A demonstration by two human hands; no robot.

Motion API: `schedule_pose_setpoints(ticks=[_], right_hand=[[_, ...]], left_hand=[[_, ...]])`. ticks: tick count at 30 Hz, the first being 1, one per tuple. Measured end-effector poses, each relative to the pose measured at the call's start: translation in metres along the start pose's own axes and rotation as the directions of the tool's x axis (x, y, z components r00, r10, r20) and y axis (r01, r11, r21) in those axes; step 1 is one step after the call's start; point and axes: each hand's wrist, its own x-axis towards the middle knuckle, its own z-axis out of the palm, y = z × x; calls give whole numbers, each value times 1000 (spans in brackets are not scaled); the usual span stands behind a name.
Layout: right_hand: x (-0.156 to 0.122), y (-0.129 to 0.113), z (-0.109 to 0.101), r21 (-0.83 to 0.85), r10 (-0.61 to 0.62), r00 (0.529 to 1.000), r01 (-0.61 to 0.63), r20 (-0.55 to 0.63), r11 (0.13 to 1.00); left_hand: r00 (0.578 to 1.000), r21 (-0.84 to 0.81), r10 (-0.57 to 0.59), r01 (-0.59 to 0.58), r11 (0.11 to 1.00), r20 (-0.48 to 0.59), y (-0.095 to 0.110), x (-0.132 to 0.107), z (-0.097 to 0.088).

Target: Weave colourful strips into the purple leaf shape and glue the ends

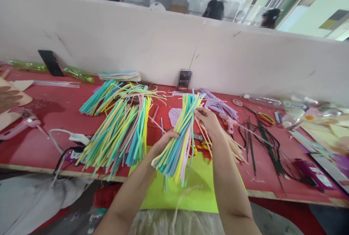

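A bundle of pastel pipe cleaners (178,144) in yellow, teal, blue, pink and lilac is held in front of me over the table. My left hand (167,141) grips its left side about midway down. Higher up, my right hand (206,118) closes on the bundle's right edge. The lower ends fan out above a lime-green sheet (196,187). To the left lie more bundles of mixed pipe cleaners (111,133). Purple pipe cleaners (218,104) rest behind my right hand, and peach ones (234,147) lie partly hidden by my right forearm.
A glue gun (230,124) is right of my arm, beside scissors (265,118), dark stems (252,147) and a purple power box (313,173). Another glue gun (21,124) and a white plug (79,138) are at left. A co-worker's hand (9,96) shows at the left edge. A white partition (152,46) stands behind.
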Motion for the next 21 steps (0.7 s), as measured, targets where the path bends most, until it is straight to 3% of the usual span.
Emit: schedule_pose_setpoints(ticks=[9,15,18,21], right_hand=[[2,7,1,41,-77,997,75,32,996],[4,13,-4,110,-65,997,59,51,992],[5,18,-4,159,-48,998,55,-45,986],[6,22,-7,118,-59,967,90,-248,989]], left_hand=[[999,-4,-21,22,1000,49,0,-5,3],[996,0,-68,69,998,62,1,-5,1],[997,27,-65,64,998,48,-1,-2,-2],[999,44,-22,21,999,39,-3,-1,-2]])
